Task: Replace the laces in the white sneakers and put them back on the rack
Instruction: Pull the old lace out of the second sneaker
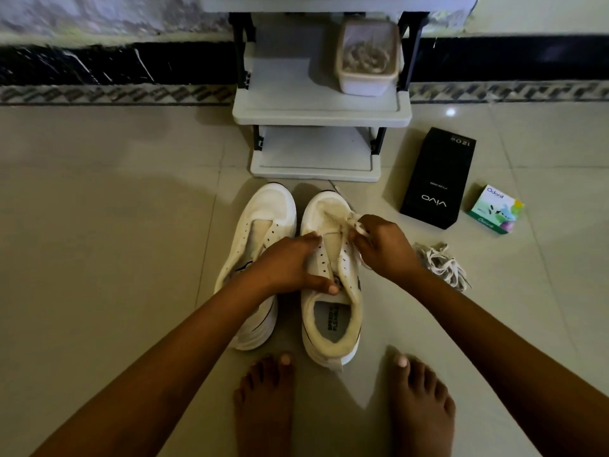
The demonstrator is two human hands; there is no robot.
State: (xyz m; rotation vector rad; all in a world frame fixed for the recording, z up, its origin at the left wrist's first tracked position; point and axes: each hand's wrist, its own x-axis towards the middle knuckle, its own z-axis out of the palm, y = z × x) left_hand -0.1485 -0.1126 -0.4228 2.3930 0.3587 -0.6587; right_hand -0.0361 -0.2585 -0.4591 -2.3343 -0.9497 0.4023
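Note:
Two white sneakers stand side by side on the tiled floor, toes toward the rack. The left sneaker (263,212) has bare eyelets and no lace. My left hand (290,265) grips the left eyelet flap of the right sneaker (329,324), thumb near the tongue. My right hand (379,245) pinches a white lace (349,222) bunched over that shoe's forefoot. A heap of loose laces (441,262) lies on the floor to the right of my right wrist.
The grey shoe rack (316,110) stands against the wall, with a clear plastic box of laces (367,57) on its middle shelf. A black phone box (435,179) and a small green carton (494,209) lie at right. My bare feet (418,407) are near the heels.

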